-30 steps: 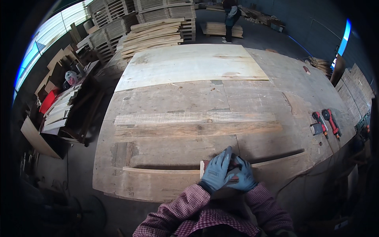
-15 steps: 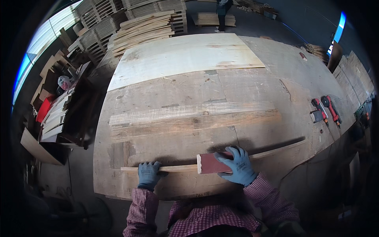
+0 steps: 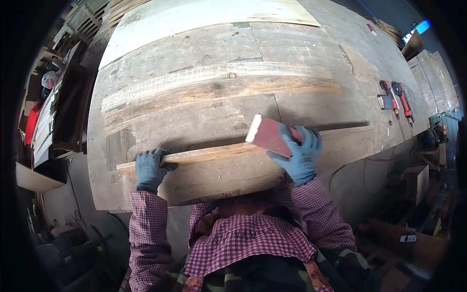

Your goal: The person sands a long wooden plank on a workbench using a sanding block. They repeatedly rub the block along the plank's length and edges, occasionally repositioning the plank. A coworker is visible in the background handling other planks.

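My left hand point(image 3: 151, 169), in a blue-grey work glove, is closed around the left part of a long narrow wooden board point(image 3: 209, 154). The board stands on its edge along the near side of the worktable and reaches far to the right. In my right hand point(image 3: 300, 155), gloved alike, is a sanding block point(image 3: 270, 137) wrapped in dark red sandpaper with a pale torn end. The block is tilted over the board's middle; whether it touches the wood I cannot tell. Thumb and fingers grip its right end.
Two flat boards point(image 3: 219, 87) lie side by side across the plywood worktable point(image 3: 189, 117). A pale plywood sheet point(image 3: 194, 17) covers the far side. Two red-and-black power tools point(image 3: 396, 100) rest at the right. Bench clutter with a red item point(image 3: 32, 120) stands left.
The view has tipped down toward my body. The sanding block has lifted and turned, its pale end now pointing up and left. My left hand still grips the board.
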A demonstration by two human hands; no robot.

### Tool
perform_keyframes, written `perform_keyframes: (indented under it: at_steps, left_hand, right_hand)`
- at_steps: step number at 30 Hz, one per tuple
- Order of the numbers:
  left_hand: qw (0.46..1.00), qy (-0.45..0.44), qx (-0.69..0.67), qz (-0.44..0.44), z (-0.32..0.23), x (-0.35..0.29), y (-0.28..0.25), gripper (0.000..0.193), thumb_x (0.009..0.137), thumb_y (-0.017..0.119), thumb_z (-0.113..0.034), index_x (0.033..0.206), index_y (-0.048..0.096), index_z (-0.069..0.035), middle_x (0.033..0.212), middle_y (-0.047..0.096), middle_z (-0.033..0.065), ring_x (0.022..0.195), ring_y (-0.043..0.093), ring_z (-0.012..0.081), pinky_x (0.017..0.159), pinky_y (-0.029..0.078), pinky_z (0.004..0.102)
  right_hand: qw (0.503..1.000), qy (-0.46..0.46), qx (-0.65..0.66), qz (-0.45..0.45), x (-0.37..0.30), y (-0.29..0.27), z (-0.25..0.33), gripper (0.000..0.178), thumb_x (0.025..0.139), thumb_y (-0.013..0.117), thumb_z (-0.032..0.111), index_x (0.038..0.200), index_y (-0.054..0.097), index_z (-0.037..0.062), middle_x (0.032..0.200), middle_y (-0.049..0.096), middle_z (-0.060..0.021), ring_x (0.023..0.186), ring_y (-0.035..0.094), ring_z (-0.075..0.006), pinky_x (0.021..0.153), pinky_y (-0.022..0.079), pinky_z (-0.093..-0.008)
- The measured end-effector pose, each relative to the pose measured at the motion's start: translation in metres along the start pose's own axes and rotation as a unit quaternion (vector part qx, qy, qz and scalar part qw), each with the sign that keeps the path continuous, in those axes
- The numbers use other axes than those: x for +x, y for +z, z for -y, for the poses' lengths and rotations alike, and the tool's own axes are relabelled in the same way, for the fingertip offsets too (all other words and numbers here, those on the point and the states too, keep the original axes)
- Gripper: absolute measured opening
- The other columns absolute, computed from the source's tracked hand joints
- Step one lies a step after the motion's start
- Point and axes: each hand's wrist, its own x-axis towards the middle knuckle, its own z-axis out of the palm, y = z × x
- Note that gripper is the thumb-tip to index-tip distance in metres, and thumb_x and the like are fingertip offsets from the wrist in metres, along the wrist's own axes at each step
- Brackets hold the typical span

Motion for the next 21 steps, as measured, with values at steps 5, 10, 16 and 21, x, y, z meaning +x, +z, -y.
perform_keyframes:
  at_steps: [5, 10, 16, 21]
  left_hand:
    - [0.999, -0.004, 0.017, -0.043, -0.008, -0.012, 0.003, 0.037, 0.070, 0.082, -0.040, 0.100, 0.069, -0.023, 0.098, 0.068, 0.0008, 0.094, 0.062, 0.0248, 0.085, 0.044, 0.0406]
    - [0.998, -0.010, 0.028, -0.060, -0.017, -0.013, 0.005, 0.040, 0.071, 0.079, -0.045, 0.102, 0.067, -0.023, 0.097, 0.068, 0.0001, 0.092, 0.062, 0.0246, 0.085, 0.043, 0.0409]
    - [0.993, 0.003, 0.025, -0.115, -0.013, -0.022, 0.017, 0.039, 0.071, 0.079, -0.045, 0.100, 0.065, -0.022, 0.094, 0.067, 0.0009, 0.090, 0.062, 0.0248, 0.082, 0.044, 0.0415]
    - [0.996, 0.002, 0.017, -0.092, -0.014, -0.014, 0.012, 0.039, 0.071, 0.079, -0.045, 0.099, 0.065, -0.022, 0.092, 0.067, 0.0020, 0.087, 0.063, 0.0252, 0.080, 0.045, 0.0418]
  right_hand:
    - [0.955, 0.234, -0.158, 0.093, -0.042, -0.035, -0.191, 0.082, 0.068, 0.081, 0.055, 0.143, 0.049, 0.0398, 0.114, 0.054, -0.0148, 0.102, 0.056, -0.0337, 0.093, 0.045, -0.0474]
    - [0.978, 0.041, -0.022, 0.206, -0.001, -0.034, -0.118, 0.080, 0.069, 0.079, 0.057, 0.142, 0.053, 0.0341, 0.116, 0.055, -0.0146, 0.108, 0.053, -0.0338, 0.098, 0.041, -0.0496]
    - [0.764, -0.059, 0.171, 0.619, 0.124, 0.005, 0.076, 0.087, 0.077, 0.055, 0.082, 0.145, 0.048, 0.0287, 0.137, 0.056, -0.0160, 0.129, 0.050, -0.0355, 0.111, 0.037, -0.0490]
    - [0.761, -0.099, 0.205, 0.607, 0.130, 0.014, 0.091, 0.086, 0.081, 0.050, 0.080, 0.146, 0.047, 0.0234, 0.141, 0.055, -0.0110, 0.131, 0.050, -0.0350, 0.112, 0.037, -0.0480]
